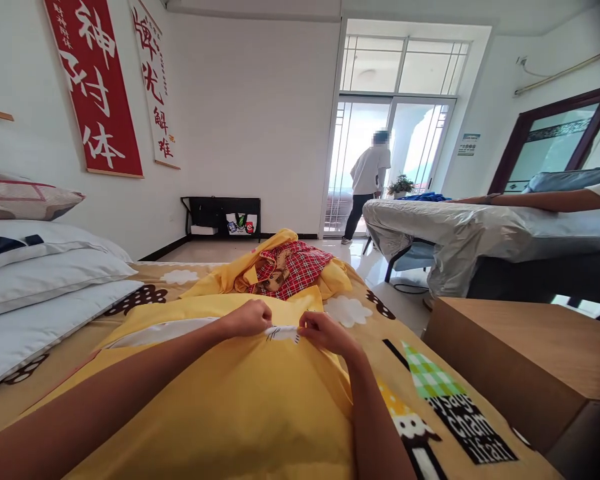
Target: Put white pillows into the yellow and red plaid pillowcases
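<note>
Piling up at the far left, plump white pillows (45, 267) with smooth covers lie under a patterned cushion (23, 197). Near the wall beyond, a low black shelf (225, 199) holds a white printed bag (241, 225). Across the bed's tan printed sheet (380, 347) spreads a yellow cloth cover (260, 400), drawn into soft creases, white fabric (167, 330) showing along its upper edge. The left hand (247, 317), knuckles up, is curled at the end of a long forearm slanting in from the lower left; its grip pinches the cover's edge. Farther off lies a crumpled red plaid cloth (303, 263). The right hand (327, 332), wrist bent inward, has its grip pinching the same edge, a white strip with dark strokes between the two hands. At right stands a boxy, smooth brown block (535, 340) beside plastic-draped furniture (445, 227).
</note>
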